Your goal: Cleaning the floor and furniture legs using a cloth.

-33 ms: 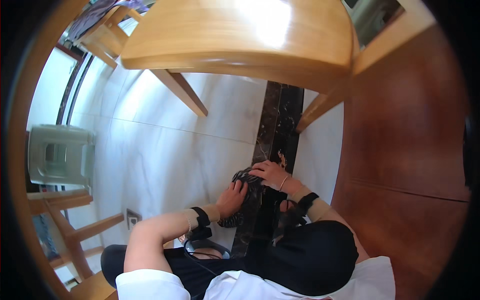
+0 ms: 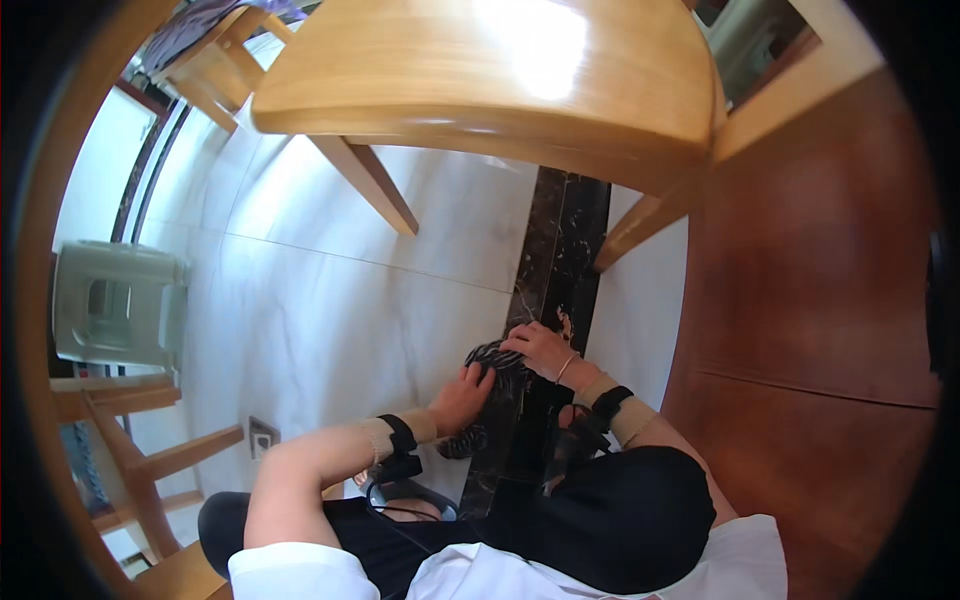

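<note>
A dark cloth with pale stripes [image 2: 492, 355] lies bunched on the floor, partly over the dark marble strip. My left hand [image 2: 462, 398] is at its left side, fingers bent onto the fabric. From the right, my right hand [image 2: 540, 347] grips the cloth's upper right part with curled fingers. Both hands cover much of it, and its dark folds blend with the marble. Another dark striped piece [image 2: 462, 442] shows below my left hand; whether it joins the cloth I cannot tell.
A wooden chair [image 2: 480, 110] stands close in front, legs on the white tiles. A reddish-brown wooden panel [image 2: 800, 300] rises at the right. At the left are a pale green plastic stool [image 2: 120, 305] and another wooden chair [image 2: 140, 470]. A socket plate [image 2: 263, 440] sits in the floor.
The view has shifted very slightly. Both hands stay at the striped cloth, with barely any movement of the fingers.
</note>
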Available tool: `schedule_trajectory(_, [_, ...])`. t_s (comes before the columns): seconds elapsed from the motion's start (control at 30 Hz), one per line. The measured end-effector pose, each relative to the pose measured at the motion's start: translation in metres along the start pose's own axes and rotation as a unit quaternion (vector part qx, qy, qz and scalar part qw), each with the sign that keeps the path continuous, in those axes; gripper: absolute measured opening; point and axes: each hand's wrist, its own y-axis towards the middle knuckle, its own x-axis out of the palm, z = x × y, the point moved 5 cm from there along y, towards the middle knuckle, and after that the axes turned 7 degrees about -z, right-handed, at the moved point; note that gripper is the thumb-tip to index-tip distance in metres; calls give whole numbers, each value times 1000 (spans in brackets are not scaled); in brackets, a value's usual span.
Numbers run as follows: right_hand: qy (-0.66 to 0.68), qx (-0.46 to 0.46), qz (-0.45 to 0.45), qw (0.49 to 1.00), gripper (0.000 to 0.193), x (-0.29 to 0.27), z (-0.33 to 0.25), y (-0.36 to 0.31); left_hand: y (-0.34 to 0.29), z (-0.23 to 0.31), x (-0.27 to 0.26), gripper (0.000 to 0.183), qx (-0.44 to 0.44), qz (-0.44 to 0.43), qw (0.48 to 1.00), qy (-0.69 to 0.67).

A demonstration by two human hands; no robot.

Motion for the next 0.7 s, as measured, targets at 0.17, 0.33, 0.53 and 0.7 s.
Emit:
schedule_trajectory(0.17, [18, 74, -80, 994, 38, -41, 3, 42, 2, -28, -57, 56, 20, 41, 972, -230])
schedule_trajectory(0.33, [-90, 177, -1, 980, 55, -94, 26, 80, 22, -52, -97, 59, -44, 150, 960, -231])
schedule_trajectory(0.53, [-146, 358, -14, 922, 82, -65, 40, 94, 21, -42, -67, 89, -69, 104, 987, -98])
schedule_trajectory(0.7, [-201, 330, 103, 916, 78, 35, 15, 91, 15, -22, -32, 72, 43, 117, 989, -73])
